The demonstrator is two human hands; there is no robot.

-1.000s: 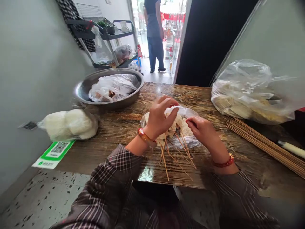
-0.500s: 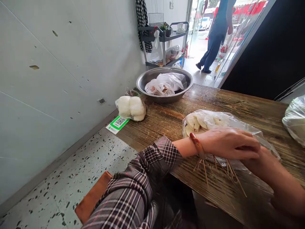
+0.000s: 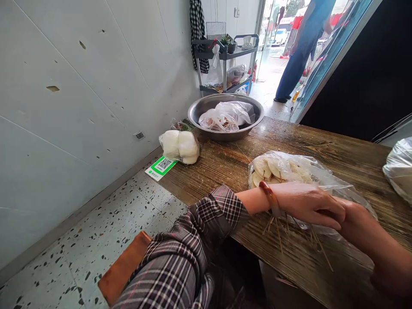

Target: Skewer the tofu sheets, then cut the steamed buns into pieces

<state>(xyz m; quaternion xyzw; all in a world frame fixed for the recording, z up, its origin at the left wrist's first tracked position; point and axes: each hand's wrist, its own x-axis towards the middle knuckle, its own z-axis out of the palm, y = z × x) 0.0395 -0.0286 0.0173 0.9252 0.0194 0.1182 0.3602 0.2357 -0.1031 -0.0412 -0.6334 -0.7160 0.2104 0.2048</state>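
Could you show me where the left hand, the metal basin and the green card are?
Left hand (image 3: 310,202): head view, back of the hand.
Metal basin (image 3: 222,136): head view, outer wall, near side.
Green card (image 3: 164,164): head view, its printed code.

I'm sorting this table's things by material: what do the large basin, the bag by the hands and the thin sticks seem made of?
Large basin: metal, probably stainless steel; grey, with a smooth sheen and bright rim.
Bag: thin, glossy clear plastic; pale pieces show through and creases catch light.
Thin sticks: bamboo or wood, apparently matt; tan, straight and slender, too small to tell which.
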